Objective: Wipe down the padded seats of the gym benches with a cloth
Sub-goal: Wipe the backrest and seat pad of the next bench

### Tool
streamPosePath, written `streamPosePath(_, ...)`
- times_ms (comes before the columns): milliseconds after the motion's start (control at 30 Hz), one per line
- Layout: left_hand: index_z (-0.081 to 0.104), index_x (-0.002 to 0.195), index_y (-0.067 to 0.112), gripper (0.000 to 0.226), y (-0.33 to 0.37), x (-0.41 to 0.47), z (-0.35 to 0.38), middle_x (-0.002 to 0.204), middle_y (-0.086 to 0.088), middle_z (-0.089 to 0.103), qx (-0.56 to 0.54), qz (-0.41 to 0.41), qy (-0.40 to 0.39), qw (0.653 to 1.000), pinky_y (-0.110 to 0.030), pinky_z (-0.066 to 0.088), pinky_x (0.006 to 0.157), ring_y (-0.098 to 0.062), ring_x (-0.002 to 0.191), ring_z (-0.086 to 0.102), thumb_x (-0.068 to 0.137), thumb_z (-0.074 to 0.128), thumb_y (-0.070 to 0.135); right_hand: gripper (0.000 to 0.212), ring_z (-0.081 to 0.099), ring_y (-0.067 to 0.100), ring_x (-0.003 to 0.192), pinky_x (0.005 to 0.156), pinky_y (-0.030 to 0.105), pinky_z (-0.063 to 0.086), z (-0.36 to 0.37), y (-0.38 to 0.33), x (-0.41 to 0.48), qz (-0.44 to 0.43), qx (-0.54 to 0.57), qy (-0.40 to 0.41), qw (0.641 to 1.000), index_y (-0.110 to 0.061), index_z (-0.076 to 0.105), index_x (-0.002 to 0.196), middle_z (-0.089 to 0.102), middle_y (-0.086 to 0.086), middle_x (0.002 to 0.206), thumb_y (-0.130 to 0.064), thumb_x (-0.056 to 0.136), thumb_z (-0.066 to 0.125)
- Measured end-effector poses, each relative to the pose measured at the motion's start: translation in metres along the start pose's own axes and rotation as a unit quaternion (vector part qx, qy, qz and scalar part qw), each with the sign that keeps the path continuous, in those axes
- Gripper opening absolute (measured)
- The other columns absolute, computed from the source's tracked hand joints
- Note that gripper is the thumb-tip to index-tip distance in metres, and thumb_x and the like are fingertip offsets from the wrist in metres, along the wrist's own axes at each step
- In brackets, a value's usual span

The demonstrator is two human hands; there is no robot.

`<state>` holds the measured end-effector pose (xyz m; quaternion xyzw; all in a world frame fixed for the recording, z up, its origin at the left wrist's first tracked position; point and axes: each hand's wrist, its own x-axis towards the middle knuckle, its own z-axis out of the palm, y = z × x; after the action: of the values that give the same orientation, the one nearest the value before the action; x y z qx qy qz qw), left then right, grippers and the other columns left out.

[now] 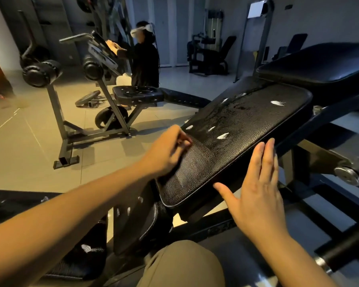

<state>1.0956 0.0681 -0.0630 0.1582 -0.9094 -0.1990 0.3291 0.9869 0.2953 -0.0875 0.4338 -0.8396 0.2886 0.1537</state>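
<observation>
- The padded seat tilts up in front of the person, its high end toward 1 o'clock. White dabs are scattered over its middle and far end.
- The left hand sits at the seat's 9 o'clock edge, fingers curled and blurred. I can't tell whether a cloth is bunched under them, and I see none elsewhere.
- The right hand is spread flat with straight fingers against the 4 o'clock edge, holding nothing.
- I'd wipe from the near end toward 1 o'clock in overlapping passes, gathering every dab, with the right hand steadying the pad.
</observation>
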Motion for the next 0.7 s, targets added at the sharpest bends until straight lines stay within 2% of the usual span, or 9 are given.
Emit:
streamPosePath(67,0.049,0.108,0.016,0.010,-0.033,0.028,-0.007,0.095,0.003,0.054,0.053,-0.126,0.008,0.991,-0.039,0.043,0.080,-0.019,0.095,0.054,0.105,0.052,0.025,0.119,-0.009,0.028,0.156,0.117,0.050,0.028,-0.001,-0.001,-0.001,0.002,0.003,-0.005,1.000,-0.014,-0.021,0.159,-0.030,0.001,0.166,-0.077,0.079,0.041)
streamPosePath(133,0.046,0.106,0.016,0.012,-0.040,0.037,-0.008,0.090,0.006,0.048,0.066,-0.175,0.008,0.982,-0.034,0.035,0.075,-0.022,0.096,0.053,0.106,0.051,0.026,0.119,-0.009,0.029,0.156,0.117,0.051,0.030,-0.002,-0.001,-0.001,0.004,0.005,-0.007,1.000,-0.015,-0.023,0.158,-0.031,0.001,0.166,-0.078,0.079,0.040)
streamPosePath(200,0.047,0.105,0.019,0.010,-0.020,0.025,-0.005,0.093,0.005,0.051,0.041,-0.130,0.010,0.991,-0.034,0.037,0.077,-0.018,0.091,0.052,0.105,0.053,0.026,0.118,-0.010,0.028,0.156,0.117,0.051,0.029,-0.002,0.000,-0.001,0.002,0.007,-0.011,1.000,-0.016,-0.025,0.157,-0.032,0.001,0.165,-0.079,0.079,0.038)
streamPosePath(267,0.048,0.106,0.024,0.009,0.016,-0.004,0.001,0.101,0.005,0.058,-0.007,-0.036,-0.011,0.999,-0.035,0.047,0.081,-0.012,0.095,0.057,0.103,0.054,0.029,0.118,-0.012,0.027,0.155,0.117,0.050,0.027,-0.001,0.000,-0.001,0.001,0.009,-0.008,1.000,-0.018,-0.026,0.157,-0.032,0.000,0.165,-0.079,0.078,0.037)
streamPosePath(333,0.051,0.113,0.022,0.016,0.046,-0.033,0.004,0.107,0.007,0.061,-0.043,0.066,-0.046,0.996,-0.029,0.051,0.087,-0.010,0.102,0.060,0.102,0.054,0.033,0.118,-0.014,0.025,0.155,0.117,0.049,0.026,0.001,0.000,0.000,0.001,0.008,-0.005,1.000,-0.019,-0.027,0.157,-0.033,-0.001,0.164,-0.079,0.077,0.036)
streamPosePath(400,0.052,0.114,0.018,0.018,0.048,-0.040,0.005,0.109,0.006,0.062,-0.061,0.104,-0.056,0.991,-0.029,0.051,0.087,-0.011,0.103,0.062,0.103,0.054,0.032,0.119,-0.015,0.025,0.154,0.117,0.050,0.026,0.000,0.001,0.000,0.002,0.006,-0.006,1.000,-0.019,-0.027,0.157,-0.034,-0.001,0.164,-0.078,0.078,0.039)
streamPosePath(467,0.053,0.110,0.016,0.015,0.026,-0.024,0.007,0.106,0.005,0.065,-0.062,0.065,-0.016,0.996,-0.032,0.051,0.086,-0.013,0.101,0.063,0.101,0.056,0.028,0.120,-0.014,0.025,0.155,0.118,0.049,0.026,0.000,0.001,0.000,0.001,0.007,-0.008,1.000,-0.018,-0.027,0.157,-0.034,-0.002,0.164,-0.077,0.079,0.045)
streamPosePath(600,0.051,0.102,0.015,0.010,-0.030,0.027,0.002,0.094,0.003,0.057,0.011,-0.122,0.054,0.991,-0.033,0.035,0.075,-0.023,0.095,0.057,0.102,0.056,0.023,0.120,-0.016,0.025,0.155,0.118,0.047,0.025,-0.001,-0.002,-0.001,0.004,0.008,-0.014,1.000,-0.016,-0.028,0.156,-0.036,-0.001,0.163,-0.076,0.081,0.044)
streamPosePath(700,0.052,0.104,0.015,0.012,-0.010,0.024,0.003,0.098,0.001,0.060,0.020,-0.111,0.053,0.992,-0.040,0.046,0.080,-0.023,0.098,0.059,0.101,0.060,0.024,0.119,-0.022,0.024,0.154,0.118,0.043,0.020,-0.004,-0.004,-0.001,0.007,0.004,-0.024,1.000,-0.016,-0.033,0.153,-0.041,-0.001,0.160,-0.079,0.079,0.035)
